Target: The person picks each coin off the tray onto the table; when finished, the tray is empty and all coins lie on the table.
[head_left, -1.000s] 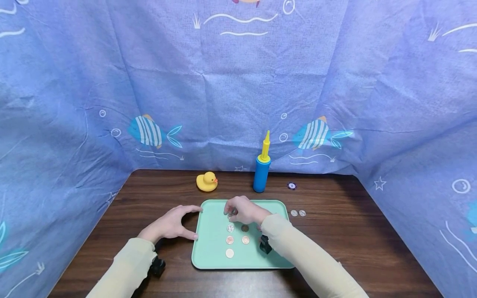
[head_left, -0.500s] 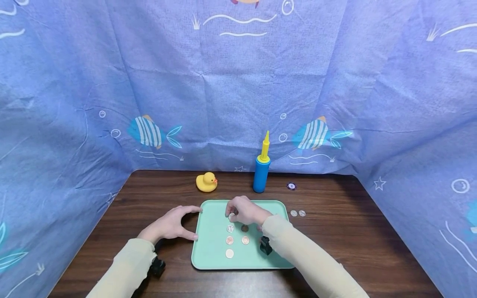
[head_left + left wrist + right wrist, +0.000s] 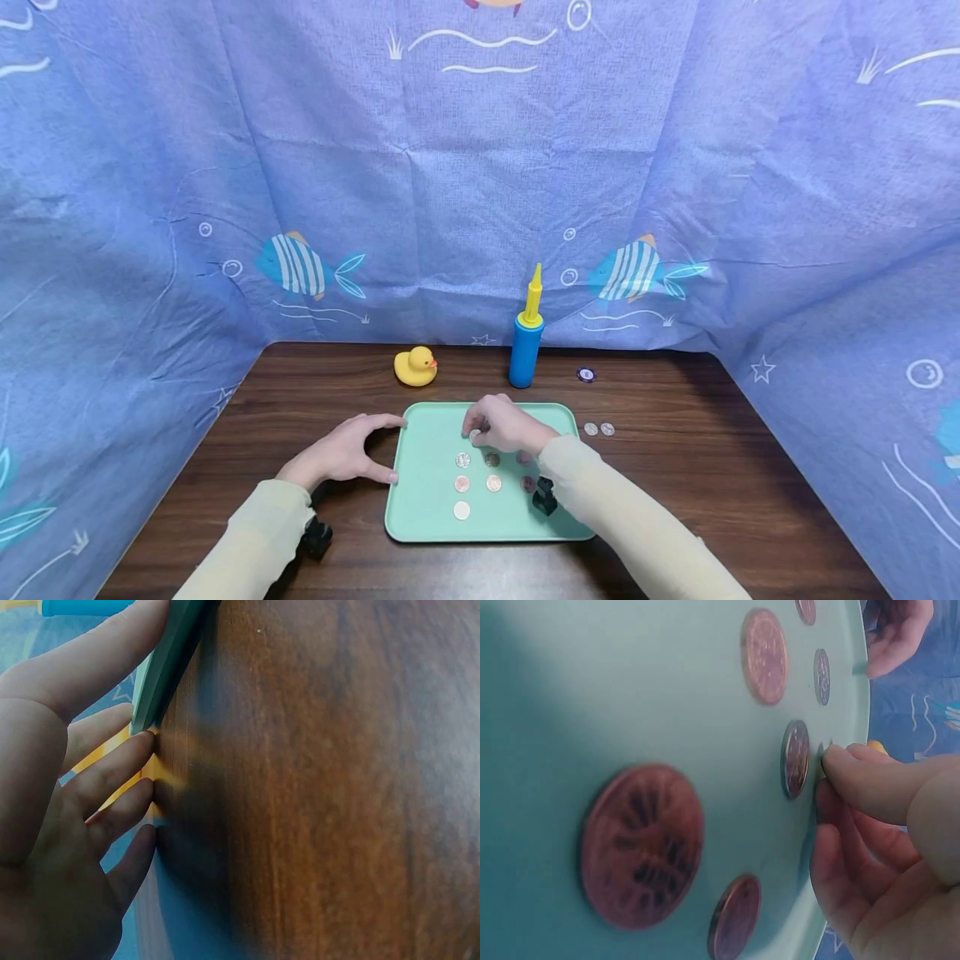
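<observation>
A mint-green tray (image 3: 420,529) lies on the dark wooden table, with several coins spread over it. Over the tray's far half, my right hand (image 3: 508,423) pinches a silver coin (image 3: 475,435) between thumb and fingertips, low over the surface. The right wrist view shows the thumb (image 3: 870,780) hiding most of that coin. Nearby lie a silver coin (image 3: 463,460), a darker coin (image 3: 492,459) and copper-coloured ones such as the large copper coin (image 3: 643,846). My left hand (image 3: 345,450) touches the tray's left edge, thumb and index spread apart, the other fingers (image 3: 112,776) loosely extended.
Behind the tray stand a yellow rubber duck (image 3: 416,367) and a blue hand pump (image 3: 527,354) with a yellow nozzle. A poker chip (image 3: 587,375) and two silver coins (image 3: 599,429) lie to the right. Blue fish-print cloth (image 3: 480,208) hangs around the table.
My right hand has shifted a little to the right with the silver coin, uncovering tray surface on its left. A copper coin near the wrist now shows more. My left hand stays in place.
</observation>
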Demonstrator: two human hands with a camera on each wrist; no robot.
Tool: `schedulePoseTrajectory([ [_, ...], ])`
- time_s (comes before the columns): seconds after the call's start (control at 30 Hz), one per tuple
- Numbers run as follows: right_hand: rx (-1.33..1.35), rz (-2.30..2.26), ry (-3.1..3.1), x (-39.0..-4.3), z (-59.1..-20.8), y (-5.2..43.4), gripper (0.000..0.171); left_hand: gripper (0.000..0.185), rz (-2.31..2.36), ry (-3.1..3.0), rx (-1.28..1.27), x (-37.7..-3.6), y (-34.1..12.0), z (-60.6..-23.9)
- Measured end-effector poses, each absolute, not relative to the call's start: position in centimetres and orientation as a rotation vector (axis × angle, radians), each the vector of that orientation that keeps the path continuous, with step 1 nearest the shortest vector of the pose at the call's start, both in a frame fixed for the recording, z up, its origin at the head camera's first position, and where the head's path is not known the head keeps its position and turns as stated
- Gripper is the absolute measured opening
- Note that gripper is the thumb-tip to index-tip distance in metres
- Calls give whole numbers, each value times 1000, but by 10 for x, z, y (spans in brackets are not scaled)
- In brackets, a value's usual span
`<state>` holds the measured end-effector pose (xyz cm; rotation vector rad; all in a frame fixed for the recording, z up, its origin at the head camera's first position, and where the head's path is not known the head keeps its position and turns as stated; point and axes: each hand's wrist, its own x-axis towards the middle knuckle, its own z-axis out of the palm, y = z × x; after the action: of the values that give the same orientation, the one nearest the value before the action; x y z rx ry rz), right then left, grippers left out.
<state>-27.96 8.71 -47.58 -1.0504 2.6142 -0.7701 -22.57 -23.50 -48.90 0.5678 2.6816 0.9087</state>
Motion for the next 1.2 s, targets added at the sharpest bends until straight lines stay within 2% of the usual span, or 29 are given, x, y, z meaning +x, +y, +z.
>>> schedulePoseTrajectory([
  [0.33, -904, -1038, 2534, -283, -470, 114, 5, 88, 894, 2689, 560, -227, -235, -490],
  [0.5, -812, -1122, 2499, -284, -467, 135, 10, 88, 892, 2693, 572, -227, -236, -491],
  [0.9, -784, -1213, 2505, -279, -464, 186, 21, 88, 902, 2687, 574, -227, -236, -491],
  [1.2, -696, -1290, 2528, -276, -466, 224, 23, 88, 899, 2686, 569, -227, -236, -493],
])
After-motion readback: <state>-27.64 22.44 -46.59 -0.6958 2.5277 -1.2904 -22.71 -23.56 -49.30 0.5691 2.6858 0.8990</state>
